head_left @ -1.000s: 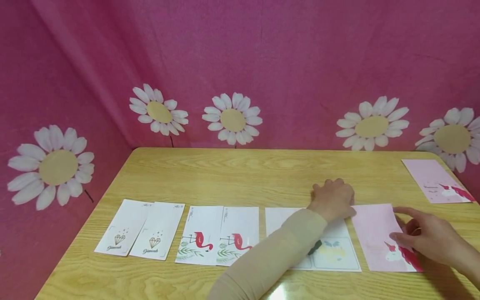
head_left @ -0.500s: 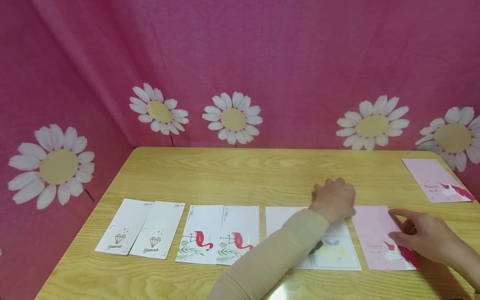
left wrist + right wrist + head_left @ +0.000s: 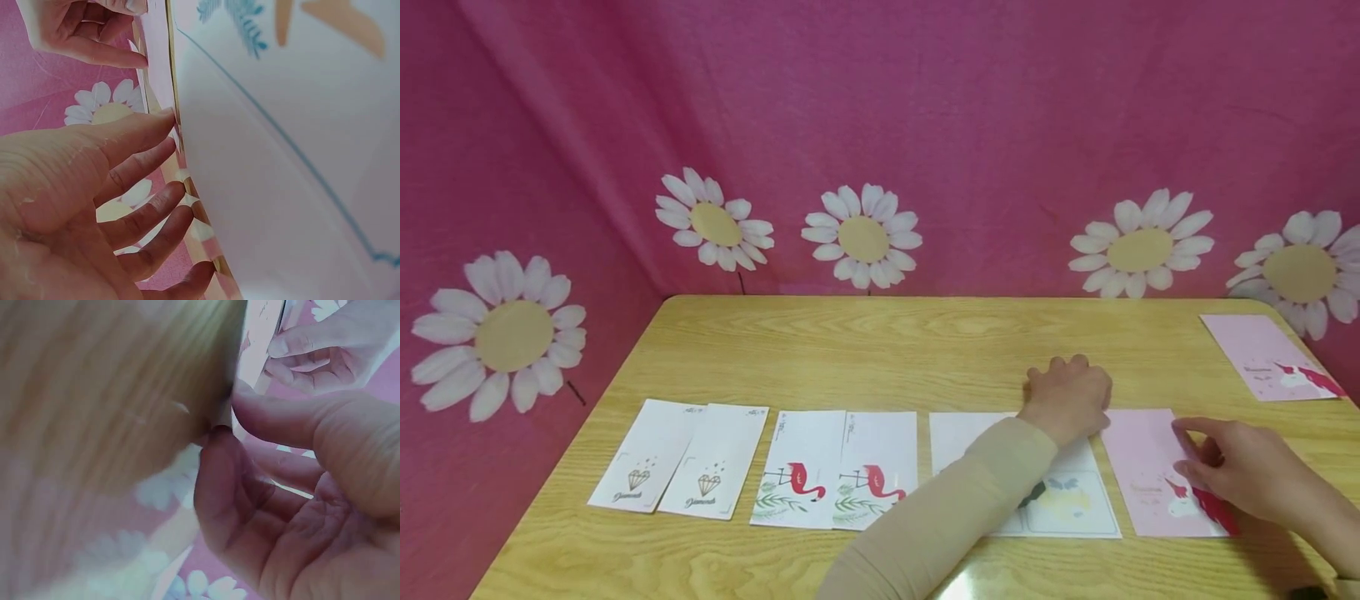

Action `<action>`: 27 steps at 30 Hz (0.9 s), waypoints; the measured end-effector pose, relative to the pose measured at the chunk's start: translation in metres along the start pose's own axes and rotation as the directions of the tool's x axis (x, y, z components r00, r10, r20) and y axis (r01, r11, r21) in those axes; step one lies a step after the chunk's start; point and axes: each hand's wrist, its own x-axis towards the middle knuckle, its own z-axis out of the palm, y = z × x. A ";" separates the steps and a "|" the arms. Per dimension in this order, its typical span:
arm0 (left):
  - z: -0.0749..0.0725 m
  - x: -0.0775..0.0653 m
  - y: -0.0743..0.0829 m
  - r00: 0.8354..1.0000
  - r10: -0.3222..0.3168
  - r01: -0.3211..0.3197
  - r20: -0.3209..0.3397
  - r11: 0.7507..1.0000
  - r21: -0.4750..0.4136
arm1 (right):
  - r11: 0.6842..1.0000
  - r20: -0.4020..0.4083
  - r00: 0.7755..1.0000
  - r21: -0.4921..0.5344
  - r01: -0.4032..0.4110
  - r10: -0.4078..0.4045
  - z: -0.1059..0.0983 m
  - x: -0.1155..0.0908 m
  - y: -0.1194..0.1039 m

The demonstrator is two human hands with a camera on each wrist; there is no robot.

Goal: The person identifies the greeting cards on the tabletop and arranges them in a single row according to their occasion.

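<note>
In the head view, a pink unicorn card (image 3: 1138, 467) lies at the right end of the row on the table. My right hand (image 3: 1247, 467) pinches this card's right edge between thumb (image 3: 269, 419) and index finger. My left hand (image 3: 1067, 400) rests with its fingertips on the table just beyond the white cards, its thumb at the pink card's upper left corner. Seen from the left wrist, the left hand's fingers (image 3: 156, 247) are spread and loosely bent along the tabletop. Under the left forearm lie two white cards (image 3: 1063, 504), partly hidden by the sleeve.
Two diamond cards (image 3: 711, 458) and two flamingo cards (image 3: 880, 450) lie overlapped in pairs to the left. Another pink unicorn card (image 3: 1262, 354) is at the table's far right. A magenta curtain (image 3: 985, 150) with daisies hangs behind the wooden table (image 3: 820, 350).
The near pink card has shifted slightly left and lies flatter, its right edge drawn in by the right hand. The left hand has stayed in place.
</note>
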 end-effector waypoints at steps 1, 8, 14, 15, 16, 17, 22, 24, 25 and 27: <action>0.000 0.000 0.000 1.000 -0.001 0.001 0.001 1.000 0.002 | 1.000 -0.002 1.000 -0.010 0.002 -0.002 0.000 0.000 -0.001; 0.002 0.000 0.002 1.000 -0.004 0.004 0.000 1.000 0.012 | 0.998 -0.003 1.000 -0.065 -0.025 0.025 -0.004 0.002 -0.006; 0.002 -0.001 0.000 1.000 0.012 -0.012 -0.006 1.000 0.010 | 0.997 -0.006 0.998 -0.047 0.055 -0.055 -0.008 0.004 -0.001; 0.002 -0.001 -0.001 1.000 0.016 -0.016 -0.006 1.000 0.010 | 0.998 -0.005 0.998 -0.037 0.059 -0.059 -0.008 0.004 0.001; 0.002 -0.001 -0.001 1.000 0.022 -0.022 -0.007 1.000 0.010 | 0.998 -0.010 0.998 -0.032 0.061 -0.061 -0.009 0.004 0.004; 0.002 -0.001 -0.001 1.000 0.029 -0.029 -0.007 1.000 0.009 | 0.998 -0.020 0.998 -0.025 0.057 -0.057 -0.010 0.005 0.008; 0.000 -0.001 -0.004 0.998 0.063 -0.063 -0.001 0.998 0.011 | 0.999 -0.178 0.983 -0.009 0.035 -0.036 -0.020 0.011 0.032; -0.002 0.000 -0.006 0.998 0.065 -0.065 0.000 0.998 0.005 | 1.000 -0.265 0.964 0.008 0.011 -0.009 -0.028 0.016 0.042; -0.003 0.000 -0.007 0.998 0.064 -0.064 0.002 0.998 0.002 | 1.000 -0.306 0.952 0.028 0.003 0.005 -0.031 0.019 0.048; -0.006 0.001 -0.009 0.998 0.061 -0.061 0.003 0.998 -0.007 | 0.997 -0.358 0.932 0.061 -0.040 0.059 -0.039 0.026 0.059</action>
